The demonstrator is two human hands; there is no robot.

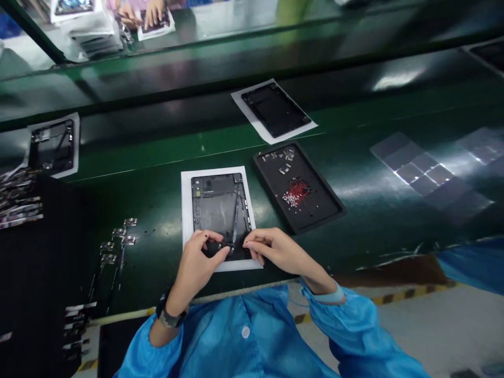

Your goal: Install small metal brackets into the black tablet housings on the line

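An open tablet housing (216, 210) lies on a white sheet (186, 205) in front of me. A thin ribbon cable (236, 218) runs down its right side. Over the lower part of the housing, the thumb and index finger of my left hand (201, 256) close around a small dark part (225, 245) near the ribbon's lower end. My right hand (277, 251) is at the lower right edge, its thumb and fingertips pinched together; what they hold, if anything, is too small to make out.
Right of the housing, a black tray (315, 210) holds red-wired parts (297, 193) and small metal pieces. Another housing (275, 110) lies behind it. Small circuit boards with ribbons (129, 240) lie left. A further housing (53, 147) is far left. Another person's hands (153, 13) work across the bench.
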